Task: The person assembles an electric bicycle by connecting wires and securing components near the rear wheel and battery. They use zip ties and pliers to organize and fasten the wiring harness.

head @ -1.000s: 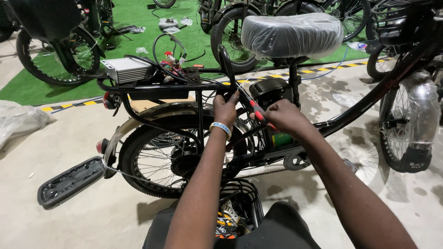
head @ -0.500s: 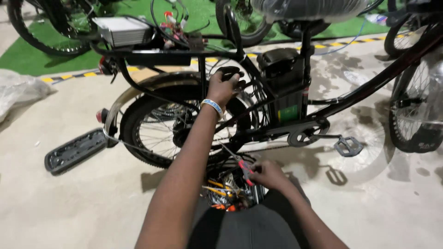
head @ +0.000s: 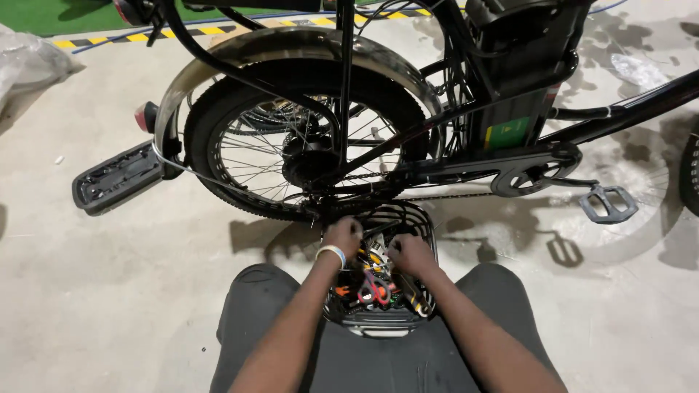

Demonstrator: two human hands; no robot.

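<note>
- A bicycle workshop or assembly floor: bare, stained concrete floor (head: pixel 109 291).
- A black electric bicycle (head: pixel 408 124) stands on it, with a wire basket of hand tools (head: pixel 378 291) just below its rear wheel.
- Behind the bicycle, yellow-and-black floor tape (head: pixel 182 33) borders green matting (head: pixel 65 14).

The left hand (head: pixel 342 234) no longer grips the bicycle frame (head: pixel 342 87) above the rear wheel (head: pixel 306 142); it is now down in the black wire basket (head: pixel 419 218) of tools. The right hand (head: pixel 409 255) (already low half a second ago) now sits inside the basket too, beside the left, and the view tilts further down, cutting off the seat.
</note>
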